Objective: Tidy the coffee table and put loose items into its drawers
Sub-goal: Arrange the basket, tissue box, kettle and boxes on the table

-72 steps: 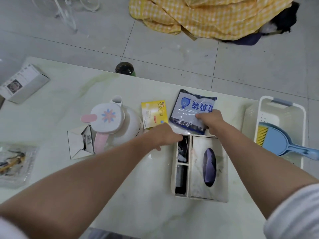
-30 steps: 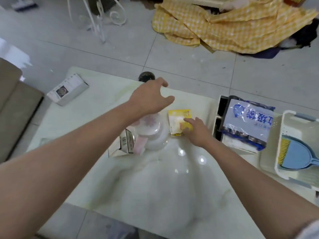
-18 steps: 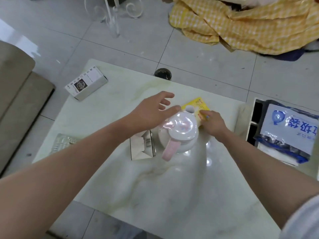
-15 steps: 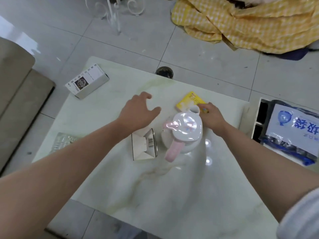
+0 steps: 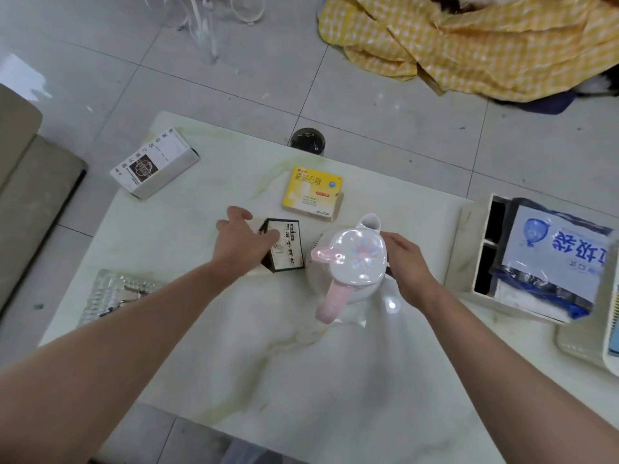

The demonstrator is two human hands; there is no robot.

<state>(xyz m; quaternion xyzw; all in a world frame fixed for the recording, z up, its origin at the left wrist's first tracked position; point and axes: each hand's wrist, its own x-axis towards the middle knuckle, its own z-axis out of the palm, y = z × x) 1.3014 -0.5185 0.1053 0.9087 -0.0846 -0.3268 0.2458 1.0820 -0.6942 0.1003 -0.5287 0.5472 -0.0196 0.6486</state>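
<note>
On the pale marble coffee table [image 5: 301, 363], my left hand [image 5: 244, 244] grips a small black-and-white carton [image 5: 288, 246], tilted so its dark printed face shows. Just right of it stands a white kettle [image 5: 351, 259] with a pink handle and a flower lid. My right hand [image 5: 405, 262] curls against the kettle's right side. A yellow medicine box [image 5: 313, 192] lies flat beyond the kettle, apart from both hands. A white printed box [image 5: 154, 162] sits at the far left corner. No drawer is in view.
A glass tray [image 5: 114, 293] lies at the table's left edge. At the right, a tissue-box organiser [image 5: 469, 242] carries a blue bag packet [image 5: 562, 249], beside a white basket [image 5: 613, 329]. A dark round object [image 5: 307, 142], a yellow checked cloth [image 5: 469, 45] and a sofa [image 5: 20, 195] surround the table.
My left hand came down and took hold of the small carton, turning it. My right hand left the yellow box, which now lies further left, and moved to the kettle's side.
</note>
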